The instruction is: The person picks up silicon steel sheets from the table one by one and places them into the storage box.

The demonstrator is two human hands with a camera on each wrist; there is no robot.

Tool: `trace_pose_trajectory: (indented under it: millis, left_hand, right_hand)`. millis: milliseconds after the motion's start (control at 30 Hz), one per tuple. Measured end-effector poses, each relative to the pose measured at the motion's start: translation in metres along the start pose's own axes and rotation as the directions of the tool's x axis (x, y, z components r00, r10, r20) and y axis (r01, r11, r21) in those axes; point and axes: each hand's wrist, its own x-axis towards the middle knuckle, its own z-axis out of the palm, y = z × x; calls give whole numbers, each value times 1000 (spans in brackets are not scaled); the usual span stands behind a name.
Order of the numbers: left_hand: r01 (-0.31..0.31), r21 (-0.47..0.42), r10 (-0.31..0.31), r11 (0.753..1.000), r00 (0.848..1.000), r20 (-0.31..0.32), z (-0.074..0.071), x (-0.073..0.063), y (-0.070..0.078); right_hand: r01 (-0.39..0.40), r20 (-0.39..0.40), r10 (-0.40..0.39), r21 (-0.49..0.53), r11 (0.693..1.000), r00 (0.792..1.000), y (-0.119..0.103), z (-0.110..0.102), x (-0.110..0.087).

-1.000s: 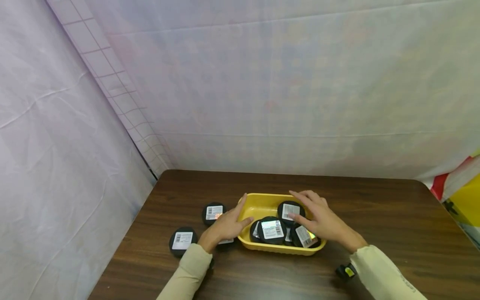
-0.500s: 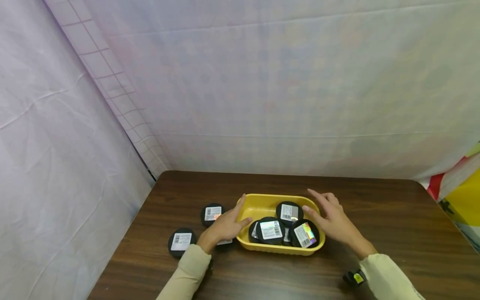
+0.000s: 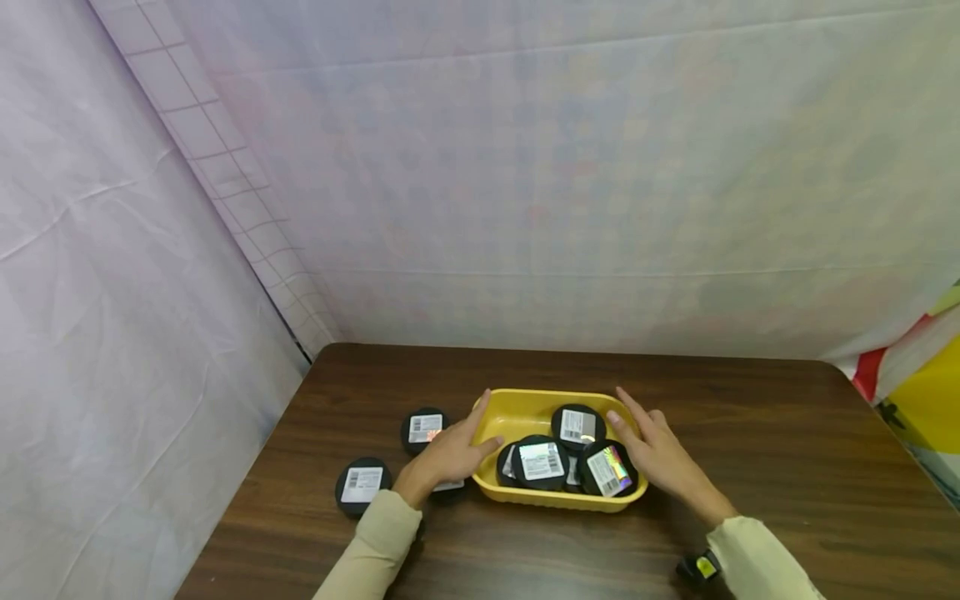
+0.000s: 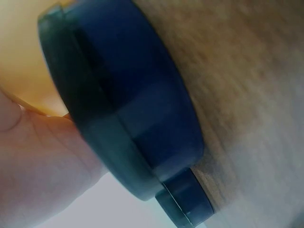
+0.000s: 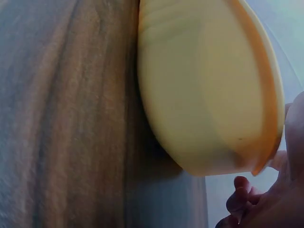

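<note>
A yellow plastic basin (image 3: pixel 525 496) stands on the table with several flat, round black lidded tubs (image 3: pixel 542 462) in it, white barcode labels up. My left hand (image 3: pixel 450 450) rests at the basin's left rim, index finger stretched along it and thumb over the inside. My right hand (image 3: pixel 660 458) is at the right rim, index finger stretched out and thumb close to the rim. In the right wrist view, fingers (image 5: pixel 242 194) show near the basin's end wall (image 5: pixel 204 95). A dark tub (image 4: pixel 142 90) fills much of the left wrist view, beside the hand.
More black tubs stand left of the basin: one at the front left (image 3: pixel 363 486), one behind it (image 3: pixel 425 429), and one partly hidden under my left hand. White sheeting (image 3: pixel 562 208) hangs behind the brown wooden table (image 3: pixel 787 467).
My right hand has moved from over the tubs in the basin out to its right rim. My left hand stays at the left rim. The tubs keep their places.
</note>
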Motion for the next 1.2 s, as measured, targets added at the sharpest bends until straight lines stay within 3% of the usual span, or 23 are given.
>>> trace_pose_trajectory:
  millis: [233,500,833,1200]
  left_hand:
    - [0,1,0,1000,1000,2,0,0,0]
    - [-4,-2,4,1000,1000,4,0,0,0]
    - [-2,1,2,1000,1000,3,1,0,-2]
    - [-8,20,8,1000,1000,10,0,3,-1]
  right_hand:
    - [2,26,-3,31,1000,1000,5,7,1]
    - [-64,55,60,70,995,997,5,9,-2]
    - [-115,64,112,42,993,992,4,11,-2]
    - [-115,71,115,2,993,991,3,10,0]
